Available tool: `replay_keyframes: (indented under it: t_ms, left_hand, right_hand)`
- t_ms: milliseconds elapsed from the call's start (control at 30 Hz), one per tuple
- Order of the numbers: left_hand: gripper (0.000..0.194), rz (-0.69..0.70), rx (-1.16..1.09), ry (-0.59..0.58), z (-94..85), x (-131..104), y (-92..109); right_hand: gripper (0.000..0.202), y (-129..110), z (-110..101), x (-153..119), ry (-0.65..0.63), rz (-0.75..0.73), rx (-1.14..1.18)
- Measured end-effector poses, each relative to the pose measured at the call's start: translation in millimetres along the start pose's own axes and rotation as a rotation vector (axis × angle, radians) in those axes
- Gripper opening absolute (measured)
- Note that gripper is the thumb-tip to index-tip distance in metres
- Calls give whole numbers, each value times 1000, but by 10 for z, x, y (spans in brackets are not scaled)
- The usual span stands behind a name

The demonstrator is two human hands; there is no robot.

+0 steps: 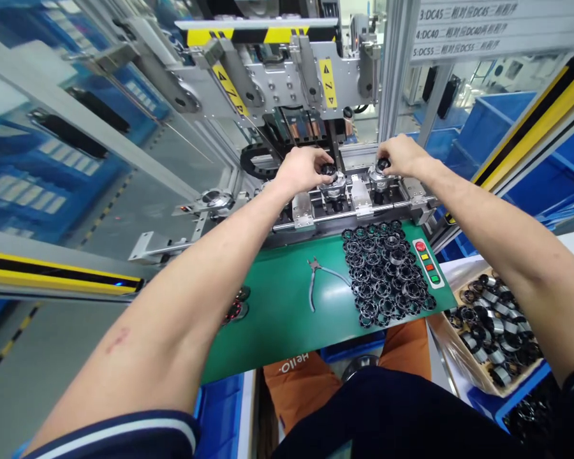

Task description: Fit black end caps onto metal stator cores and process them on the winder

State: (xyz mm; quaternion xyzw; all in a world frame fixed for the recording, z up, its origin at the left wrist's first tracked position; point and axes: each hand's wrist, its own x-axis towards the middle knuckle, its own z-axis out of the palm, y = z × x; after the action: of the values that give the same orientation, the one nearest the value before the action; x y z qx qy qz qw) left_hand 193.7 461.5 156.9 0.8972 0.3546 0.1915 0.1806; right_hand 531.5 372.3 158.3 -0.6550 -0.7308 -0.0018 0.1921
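Note:
My left hand (pixel 305 168) reaches to the machine, its fingers closed around a black ring part (pixel 329 170) at the top of the left metal fixture (pixel 333 188). To the right, my right hand (pixel 402 155) grips another black ring part (pixel 382 164) over the right fixture (pixel 379 182). Both parts sit at their fixtures, partly covered by my fingers. A metal block (pixel 361 194) stands between the two fixtures. Many black ring parts (pixel 385 274) lie in rows on the green mat (pixel 277 325) below my hands.
Pliers (pixel 314 274) with open handles lie on the mat, left of the rings. A button panel (pixel 427 263) is at the mat's right edge. Beyond it stands a cardboard box (pixel 447 347) of ring parts. The machine head (pixel 277 80) hangs above my hands.

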Motion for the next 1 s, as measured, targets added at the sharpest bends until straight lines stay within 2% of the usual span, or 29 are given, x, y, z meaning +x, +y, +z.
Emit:
replay_keyframes:
  t_ms: [133,367,567,700,767,867,933,1000]
  left_hand:
    - [52,19,27,-23,-40,38,12]
    - [57,4,14,-87,-75,117,-50]
    - [56,30,145,-128,-41,324,-113]
    - [58,10,149,-183,-45,380,-128]
    - [60,24,172,-174,-27,328,-137]
    - [56,66,233,-74,64,145,-157]
    - [54,110,245,-29,161,-26,-172]
    - [66,163,242,-60,269,-210,-178]
  right_hand:
    - [39,106,-17,122,-52,-41,-22]
    - [39,179,5,230,-31,-2,44]
    - [38,313,-37,375,-149,-59,-30]
    - [52,368,-18,499,-180,-78,-55]
    - [58,379,11,536,-156,-51,4]
    - [65,397,41,562,-70,-12,76]
    - [69,423,25,589,-123,-81,10]
    - [70,457,-28,638,-253,-174,-91]
